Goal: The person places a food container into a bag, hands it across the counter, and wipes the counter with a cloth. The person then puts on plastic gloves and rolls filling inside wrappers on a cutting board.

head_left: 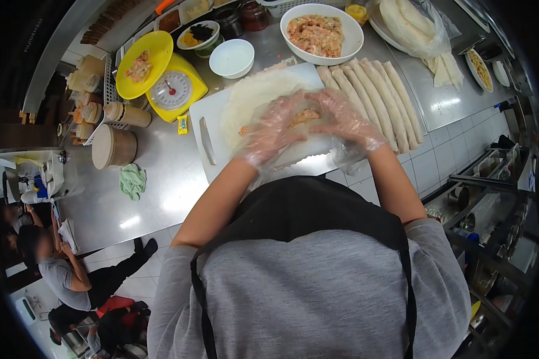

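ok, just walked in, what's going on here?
A person's gloved left hand and right hand are around some filling on a pale wrapper, over a white board. The wrapper's left part lies flat. Pale rolls are lined up at the right. A bowl of similar mix stands beyond; the scale is at the left.

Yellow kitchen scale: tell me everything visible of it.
The yellow scale has a round white dial with a red pointer; its figures are too small to read. Its round yellow pan, which looks like plastic, holds some pinkish filling. It stands on the metal counter, left of the white cutting board.
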Motion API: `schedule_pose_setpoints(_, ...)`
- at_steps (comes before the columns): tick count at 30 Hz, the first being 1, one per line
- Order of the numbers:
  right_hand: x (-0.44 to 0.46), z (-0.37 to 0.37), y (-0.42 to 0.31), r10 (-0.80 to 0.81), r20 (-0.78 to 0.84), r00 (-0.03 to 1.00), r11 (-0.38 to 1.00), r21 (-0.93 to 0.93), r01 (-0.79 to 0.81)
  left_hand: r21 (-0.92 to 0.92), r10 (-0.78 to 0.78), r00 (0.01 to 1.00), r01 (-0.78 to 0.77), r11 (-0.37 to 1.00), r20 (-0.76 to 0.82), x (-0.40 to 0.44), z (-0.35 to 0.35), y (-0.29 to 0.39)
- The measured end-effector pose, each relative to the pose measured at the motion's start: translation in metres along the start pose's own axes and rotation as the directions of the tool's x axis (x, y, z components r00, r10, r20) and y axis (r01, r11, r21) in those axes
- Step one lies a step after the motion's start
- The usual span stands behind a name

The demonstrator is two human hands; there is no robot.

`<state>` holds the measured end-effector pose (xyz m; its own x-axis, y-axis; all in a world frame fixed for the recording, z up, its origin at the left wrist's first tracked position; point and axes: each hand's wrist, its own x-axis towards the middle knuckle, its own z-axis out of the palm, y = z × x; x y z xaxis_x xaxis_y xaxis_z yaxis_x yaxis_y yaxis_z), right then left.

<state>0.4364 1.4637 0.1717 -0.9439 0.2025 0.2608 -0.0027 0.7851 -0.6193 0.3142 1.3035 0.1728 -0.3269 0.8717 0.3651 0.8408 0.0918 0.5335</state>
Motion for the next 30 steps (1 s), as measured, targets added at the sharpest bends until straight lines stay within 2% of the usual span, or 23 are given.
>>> schedule_pose_setpoints(1, 0.003, 0.0, -0.005, 0.011, -0.075, 0.997, 1.0, 0.011, -0.01, 0.0, 0.003, 1.0, -0.003, 1.0, 0.003, 0.001, -0.006, 0.0)
schedule_pose_setpoints(2, 0.005, 0.0, -0.011, 0.021, -0.149, 0.989, 1.0, 0.023, -0.018, -0.114, -0.016, 0.997, 0.008, 0.993, -0.069, 0.001, -0.016, 0.0)
schedule_pose_setpoints(3, 0.011, -0.001, -0.012, -0.07, -0.045, 0.997, 0.997, 0.017, 0.071, -0.23, -0.048, 0.99, 0.015, 0.973, -0.136, -0.002, -0.022, 0.0)
schedule_pose_setpoints(4, 0.013, -0.002, -0.013, -0.164, 0.061, 0.985, 0.986, 0.018, 0.163, -0.234, -0.046, 0.991, 0.015, 0.972, -0.128, -0.005, -0.021, -0.001)
schedule_pose_setpoints(6, 0.007, 0.016, 0.001, -0.161, 0.049, 0.986, 0.987, -0.021, 0.162, -0.296, -0.068, 0.99, 0.101, 0.95, 0.12, -0.001, -0.016, -0.011)
schedule_pose_setpoints(7, 0.007, 0.019, 0.003, -0.161, 0.042, 0.986, 0.985, -0.053, 0.163, -0.297, -0.06, 0.992, 0.092, 0.951, 0.114, 0.001, -0.011, -0.013)
schedule_pose_setpoints(8, 0.004, 0.018, 0.008, -0.161, 0.04, 0.986, 0.985, -0.057, 0.163, -0.218, -0.058, 0.988, 0.089, 0.972, 0.145, 0.001, -0.002, -0.013)
schedule_pose_setpoints(9, -0.001, 0.016, 0.012, -0.118, 0.024, 0.993, 0.993, -0.01, 0.119, -0.139, -0.063, 0.982, 0.088, 0.986, 0.179, 0.0, 0.005, -0.015)
schedule_pose_setpoints(11, -0.007, 0.013, 0.006, -0.066, 0.008, 0.998, 0.997, 0.043, 0.066, -0.196, -0.065, 0.978, 0.104, 0.975, 0.198, 0.001, 0.004, -0.014)
schedule_pose_setpoints(13, -0.013, 0.005, -0.003, 0.037, -0.17, 0.985, 0.981, 0.194, -0.003, -0.297, -0.058, 0.984, 0.106, 0.949, 0.168, 0.001, 0.001, -0.011)
schedule_pose_setpoints(14, -0.016, 0.005, 0.0, 0.039, -0.173, 0.984, 0.981, 0.193, -0.005, -0.298, -0.054, 0.984, 0.104, 0.949, 0.171, 0.002, -0.001, -0.008)
schedule_pose_setpoints(16, -0.024, 0.008, 0.005, 0.307, -0.199, 0.931, 0.859, 0.48, -0.18, -0.052, 0.008, 0.999, -0.01, 0.999, -0.039, 0.004, -0.002, -0.003)
schedule_pose_setpoints(17, -0.025, 0.007, 0.007, 0.313, -0.199, 0.929, 0.857, 0.48, -0.186, -0.056, 0.008, 0.999, -0.01, 0.998, -0.034, 0.002, 0.002, -0.005)
schedule_pose_setpoints(19, -0.024, 0.002, 0.011, 0.059, -0.079, 0.995, 0.983, 0.179, -0.044, -0.149, -0.047, 0.989, 0.068, 0.987, 0.14, 0.004, 0.011, -0.009)
schedule_pose_setpoints(20, -0.023, 0.002, 0.011, 0.06, -0.078, 0.995, 0.983, 0.179, -0.045, -0.15, -0.048, 0.989, 0.069, 0.986, 0.14, 0.007, 0.013, -0.01)
schedule_pose_setpoints(22, -0.019, 0.005, 0.006, 0.113, 0.009, 0.993, 0.989, 0.097, -0.114, -0.131, -0.121, 0.952, 0.162, 0.978, 0.281, 0.011, 0.015, -0.01)
schedule_pose_setpoints(26, -0.012, -0.004, -0.009, 0.149, -0.047, 0.988, 0.982, 0.126, -0.142, -0.198, -0.107, 0.957, 0.164, 0.966, 0.27, 0.011, 0.01, -0.008)
schedule_pose_setpoints(28, -0.01, 0.0, -0.01, 0.068, -0.063, 0.996, 0.997, -0.024, -0.069, -0.311, -0.167, 0.96, 0.233, 0.921, 0.226, 0.013, 0.022, -0.009)
schedule_pose_setpoints(29, -0.01, 0.0, -0.006, 0.069, -0.068, 0.995, 0.997, -0.03, -0.072, -0.314, -0.159, 0.961, 0.226, 0.922, 0.225, 0.016, 0.027, -0.008)
schedule_pose_setpoints(30, -0.009, 0.001, 0.0, 0.107, -0.003, 0.994, 0.994, -0.013, -0.107, -0.222, -0.118, 0.969, 0.167, 0.961, 0.218, 0.02, 0.033, -0.008)
